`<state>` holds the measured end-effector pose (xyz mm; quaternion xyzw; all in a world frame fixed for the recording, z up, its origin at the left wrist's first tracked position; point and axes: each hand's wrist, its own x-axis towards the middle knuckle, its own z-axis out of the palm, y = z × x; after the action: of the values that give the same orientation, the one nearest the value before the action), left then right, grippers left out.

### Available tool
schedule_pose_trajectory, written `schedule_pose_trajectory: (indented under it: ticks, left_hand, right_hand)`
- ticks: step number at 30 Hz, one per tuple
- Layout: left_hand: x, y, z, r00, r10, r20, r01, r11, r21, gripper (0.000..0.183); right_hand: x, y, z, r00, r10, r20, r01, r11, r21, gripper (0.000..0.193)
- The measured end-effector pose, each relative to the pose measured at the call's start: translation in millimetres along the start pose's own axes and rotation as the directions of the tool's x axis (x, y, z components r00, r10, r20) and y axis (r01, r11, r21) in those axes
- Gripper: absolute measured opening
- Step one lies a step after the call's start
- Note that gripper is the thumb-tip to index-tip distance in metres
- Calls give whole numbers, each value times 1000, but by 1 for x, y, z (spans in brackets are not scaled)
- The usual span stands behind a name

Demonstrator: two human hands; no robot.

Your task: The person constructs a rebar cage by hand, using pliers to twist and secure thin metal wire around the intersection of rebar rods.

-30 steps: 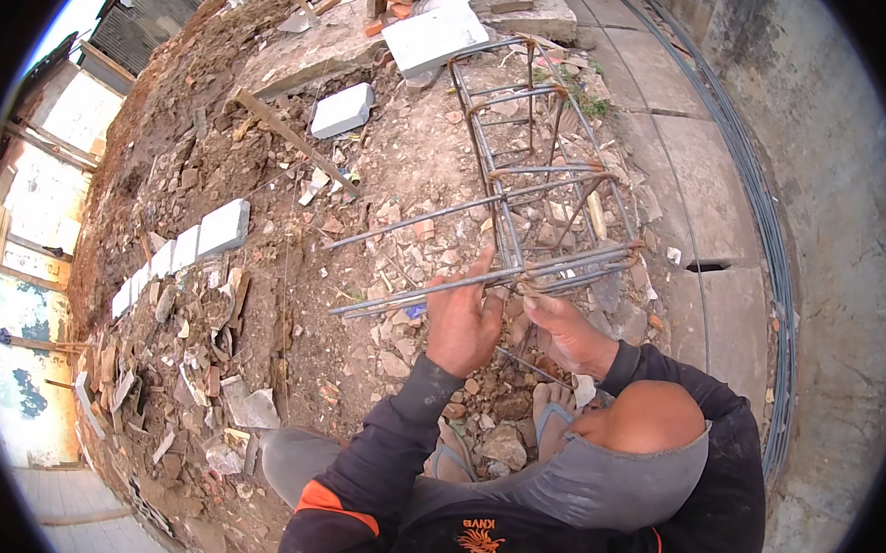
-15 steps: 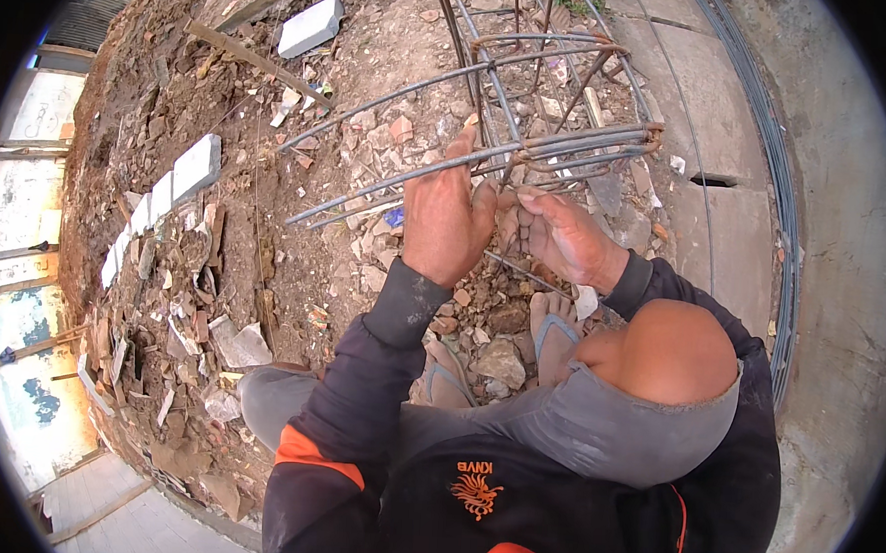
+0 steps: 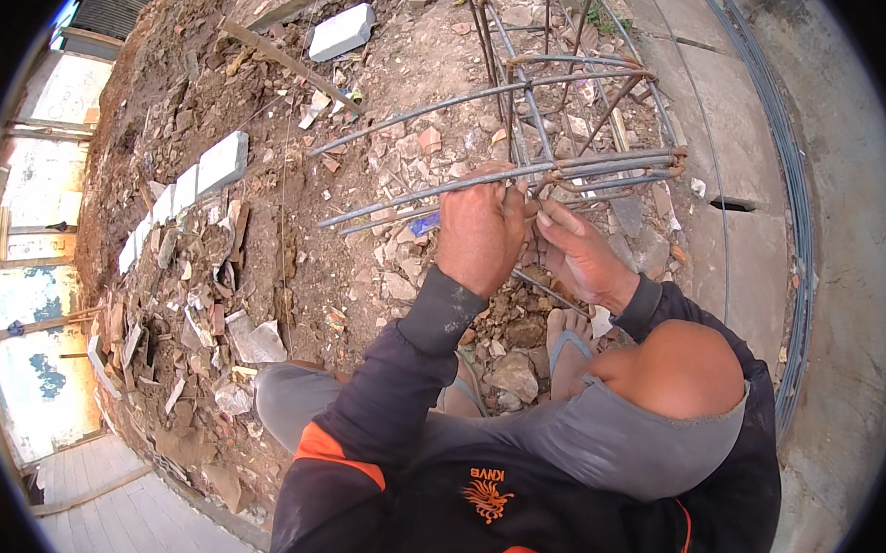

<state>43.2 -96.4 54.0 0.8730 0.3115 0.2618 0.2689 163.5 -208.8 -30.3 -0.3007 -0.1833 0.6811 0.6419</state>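
A cage of steel rebar (image 3: pixel 532 111), with long straight bars and rusty bent stirrups, stands in front of me. Its nearest bars jut out to the left past my hands. My left hand (image 3: pixel 480 236) is closed, its fingers curled over the nearest rebar close to a stirrup. Just right of it, under the same joint, my right hand (image 3: pixel 586 259) has its fingertips pinched together. Whatever lies between those fingertips is too small to make out. A thin rod (image 3: pixel 538 283) shows below the hands, partly hidden by the right hand.
Broken rubble (image 3: pixel 513 375) covers the ground around my sandalled feet. White blocks (image 3: pixel 224 160) lie in a row at the left, with another white block (image 3: pixel 342 33) farther off. A wooden stick (image 3: pixel 284 63) rests on the dirt. Long rebars (image 3: pixel 785 164) run along the concrete at the right.
My left hand's raised index finger has curled down onto the bar, and both hands have drawn closer together at the joint. The whole view has shifted slightly.
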Motion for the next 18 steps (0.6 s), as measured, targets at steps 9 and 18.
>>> schedule_pose_trajectory:
  ticks: [9,18]
  left_hand:
    - [0,-10,2,989,96,-112,-102,993,-53,24]
    - [-3,-13,-6,996,77,-50,-76,997,29,19]
  right_hand:
    - [10,-1,-6,998,-4,64,4,1000,5,28]
    - [5,1,-5,998,-18,52,17,1000,10,30]
